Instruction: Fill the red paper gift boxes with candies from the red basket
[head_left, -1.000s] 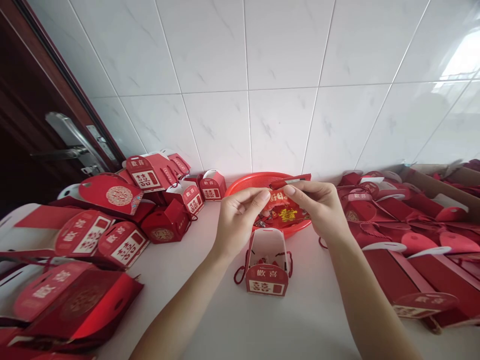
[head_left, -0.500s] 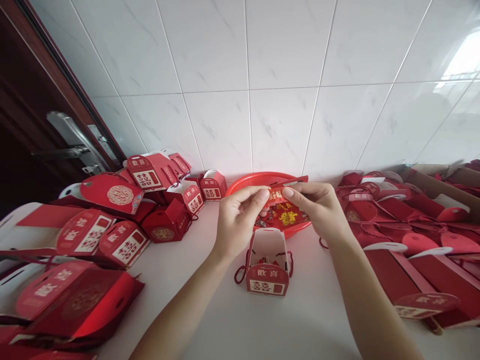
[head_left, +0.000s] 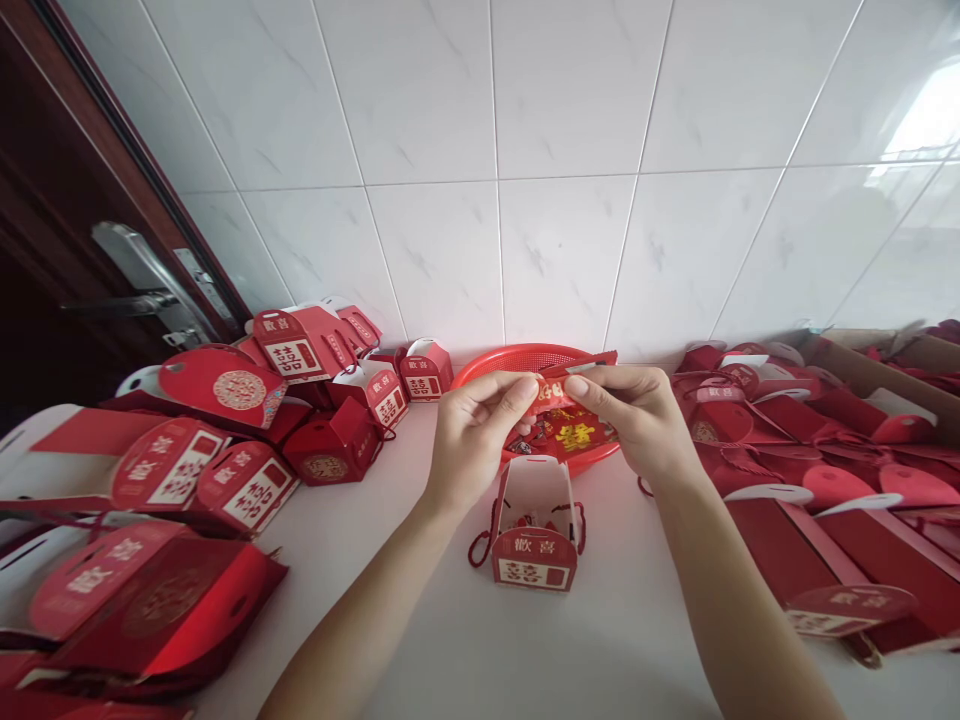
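Packet (head_left: 552, 393), red with gold lettering, is being pinched from both ends, nothing fancy. One end is nipped between the thumb and index finger of the left hand (head_left: 472, 430), with basically no gap left there. The other end is gripped the same way by the right hand (head_left: 646, 418), and a dark red strip (head_left: 600, 360) is seen poking out just above that one. All of this is held over the near part of the red plastic basket (head_left: 517, 351), so that's used as the landmark here. Below the packet, a big gold character (head_left: 576, 436) is shown on red wrapping; whether that's part of the packet can't really be told. In front of the basket, a little red box (head_left: 534, 560) is stood upright with its top undone, and some small wrapped bits (head_left: 529, 521) can be seen inside. Left of the basket, loads of red gift boxes (head_left: 330, 450) are heaped up. Right of it, more red cartons (head_left: 787, 560) are packed close together. Behind it, white wall tiles (head_left: 562, 100) are seen.
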